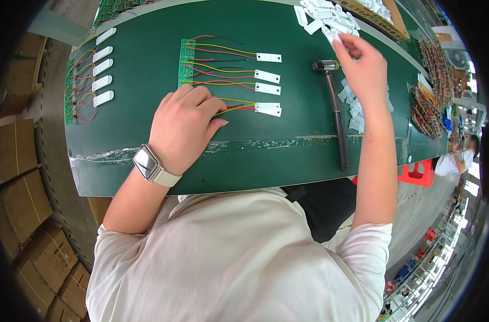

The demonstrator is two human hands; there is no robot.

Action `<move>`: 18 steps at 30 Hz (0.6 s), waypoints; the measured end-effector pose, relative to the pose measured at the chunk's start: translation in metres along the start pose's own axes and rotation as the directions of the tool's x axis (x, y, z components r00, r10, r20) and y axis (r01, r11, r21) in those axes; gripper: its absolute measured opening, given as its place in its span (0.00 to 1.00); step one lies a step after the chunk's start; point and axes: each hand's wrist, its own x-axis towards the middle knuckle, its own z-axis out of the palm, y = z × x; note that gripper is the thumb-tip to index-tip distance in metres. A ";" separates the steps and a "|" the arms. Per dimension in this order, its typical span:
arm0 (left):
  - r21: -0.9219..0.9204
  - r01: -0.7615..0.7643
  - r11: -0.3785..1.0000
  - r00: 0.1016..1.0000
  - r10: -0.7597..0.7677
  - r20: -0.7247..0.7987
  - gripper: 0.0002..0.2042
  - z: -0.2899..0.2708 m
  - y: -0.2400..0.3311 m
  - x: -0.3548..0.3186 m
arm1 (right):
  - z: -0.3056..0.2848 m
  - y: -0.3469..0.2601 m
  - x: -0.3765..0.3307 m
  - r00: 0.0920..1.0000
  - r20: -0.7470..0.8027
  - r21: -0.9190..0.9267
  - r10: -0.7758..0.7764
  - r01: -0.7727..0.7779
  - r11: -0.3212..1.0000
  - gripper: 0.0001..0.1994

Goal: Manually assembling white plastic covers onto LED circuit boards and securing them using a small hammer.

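Observation:
My left hand (185,115), its wrist wearing a watch, rests with bent fingers over the lower end of a narrow green circuit board (186,61). What lies under the fingers is hidden. Red, yellow and black wires (223,68) run rightward from the board; several end at flat white strips (268,57) with dark dots. Two lower strips overlap, and their wires pass beside my left fingertips. At the far right, my right hand (360,61) pinches a white plastic casing (333,36) at the near edge of a pile of similar casings (325,13).
A hammer (335,107) lies beside my right forearm, next to scattered translucent pieces (354,107). Another board (70,94) at the left is wired to several white casings (102,67). A cardboard box (384,19) stands far right; wire bundles (427,112) lie beyond. Someone sits farther right.

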 end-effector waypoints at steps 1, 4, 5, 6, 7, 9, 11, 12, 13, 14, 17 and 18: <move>0.008 0.004 1.000 1.000 -0.004 0.010 0.10 0.001 -0.001 0.000 | -0.004 -0.005 -0.014 1.000 -0.004 0.005 0.003 -0.003 1.000 0.15; -0.013 -0.041 0.999 0.999 0.041 0.025 0.09 -0.001 -0.006 0.000 | -0.010 -0.019 -0.051 0.997 0.072 0.041 -0.026 0.023 0.999 0.13; -0.005 -0.046 0.999 0.999 0.046 0.029 0.09 -0.003 -0.008 0.000 | -0.010 -0.022 -0.062 0.993 0.114 0.068 -0.023 0.015 0.998 0.13; 0.003 -0.091 0.996 0.995 0.091 0.044 0.09 -0.006 -0.010 0.001 | -0.010 -0.024 -0.072 0.987 0.157 0.095 -0.022 0.007 0.995 0.12; 0.010 -0.137 0.991 0.989 0.136 0.059 0.09 -0.008 -0.011 0.001 | -0.009 -0.026 -0.080 0.980 0.197 0.129 -0.016 -0.010 0.992 0.13; 0.054 -0.136 0.989 0.989 0.133 0.057 0.09 -0.015 -0.010 0.003 | -0.007 -0.034 -0.092 0.951 0.308 0.126 0.007 -0.048 0.991 0.13; 0.090 -0.137 0.987 0.989 0.132 0.060 0.09 -0.020 -0.009 0.003 | -0.006 -0.042 -0.102 0.919 0.395 0.112 -0.002 -0.046 0.993 0.14; 0.095 -0.110 0.989 0.994 0.106 0.037 0.09 -0.022 -0.011 0.004 | -0.003 -0.045 -0.106 0.911 0.413 0.118 0.002 -0.056 0.991 0.13; 0.100 -0.078 0.992 0.997 0.078 0.012 0.09 -0.023 -0.013 0.004 | -0.001 -0.047 -0.110 0.902 0.432 0.125 0.003 -0.063 0.990 0.13; 0.088 -0.072 0.993 0.996 0.076 -0.043 0.08 -0.022 -0.016 0.005 | 0.001 -0.047 -0.113 0.902 0.433 0.128 0.005 -0.067 0.989 0.13; 0.039 0.043 0.998 0.996 -0.040 -0.074 0.08 -0.025 -0.017 0.009 | 0.006 -0.046 -0.123 0.907 0.415 0.176 -0.067 -0.008 0.984 0.12; 0.021 0.045 0.999 0.996 -0.043 -0.073 0.07 -0.025 -0.019 0.010 | 0.006 -0.047 -0.126 0.911 0.400 0.199 -0.098 0.018 0.980 0.12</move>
